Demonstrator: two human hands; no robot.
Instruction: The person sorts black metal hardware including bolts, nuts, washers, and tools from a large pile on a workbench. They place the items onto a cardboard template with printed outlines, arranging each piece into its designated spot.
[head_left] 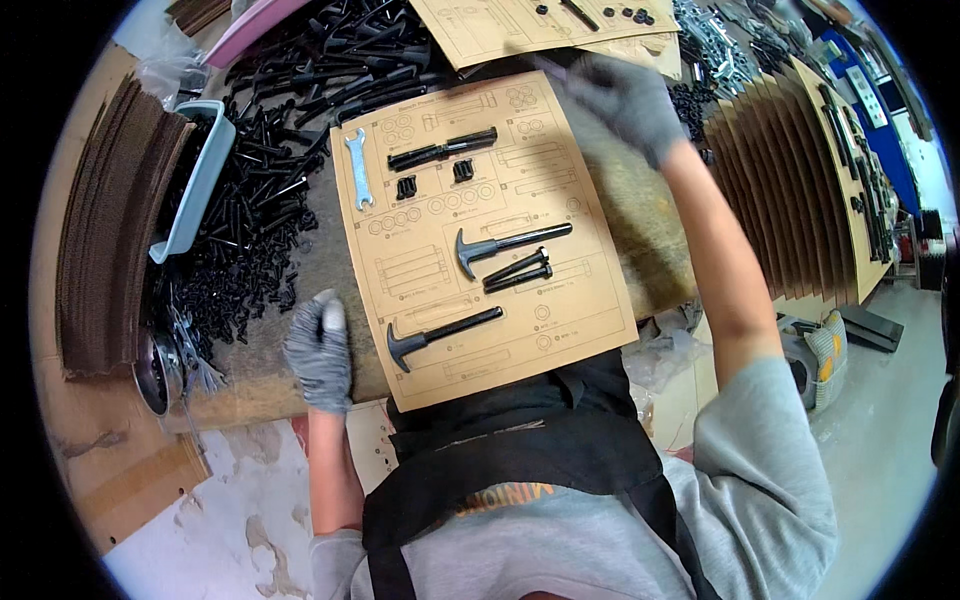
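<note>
A printed cardboard sheet (400, 300) lies in front of me, its near edge past the table. On it rest a silver open-end wrench (358, 170), long black bolts (441, 150), two small clusters of short black screws (406, 187), two black claw-shaped hooks with threaded shafts (447, 335), and two black bolts (520, 268). My left hand (318, 350), in a grey glove, rests by the table edge left of the sheet, fingers curled; what they hold, if anything, is hidden. My gloved right hand (630, 105) reaches past the sheet's far right corner; its fingers are motion-blurred.
A heap of black screws (240, 250) spreads on the left beside a light-blue tray (195, 185) and stacked cardboard (115, 230). More black hooks (340, 50) pile up behind. Another printed sheet (490, 40) with small parts lies far ahead. Upright cardboard sheets (775, 190) stand on the right.
</note>
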